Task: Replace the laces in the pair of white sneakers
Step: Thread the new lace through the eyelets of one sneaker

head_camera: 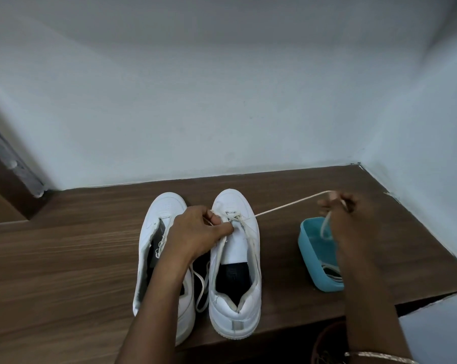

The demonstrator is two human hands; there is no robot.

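two sneakers (196, 258), one lace (282, 207) (taut), one blue tub (307, 248).

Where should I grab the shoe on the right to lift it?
Probably the heel collar of the right sneaker, coming from the near side. The heel points toward you and the mouth is open, so fingers can slip inside with thumb behind. The left hand and lace crowd the toe end.

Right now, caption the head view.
Left hand pinches the lace at one white sneaker; right hand pulls it taut near a teal container.
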